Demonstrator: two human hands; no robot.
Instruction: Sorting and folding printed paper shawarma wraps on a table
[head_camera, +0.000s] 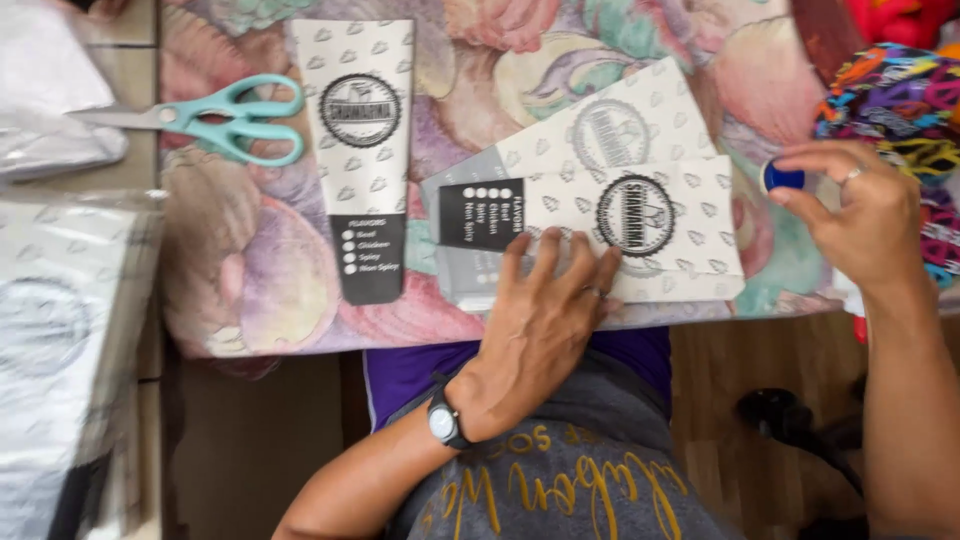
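Note:
My left hand lies flat, fingers spread, on a printed white paper sleeve at the near edge of a shell-patterned cloth. A second sleeve lies partly under it. My right hand pinches a small blue round object between thumb and fingers at the right edge of the sleeves. A third sleeve lies apart, upright, to the left.
Teal-handled scissors rest on the cloth's left edge. A clear bag of stacked sleeves sits at the far left. Colourful patterned fabric lies at the upper right. A dark shoe is on the wooden floor below.

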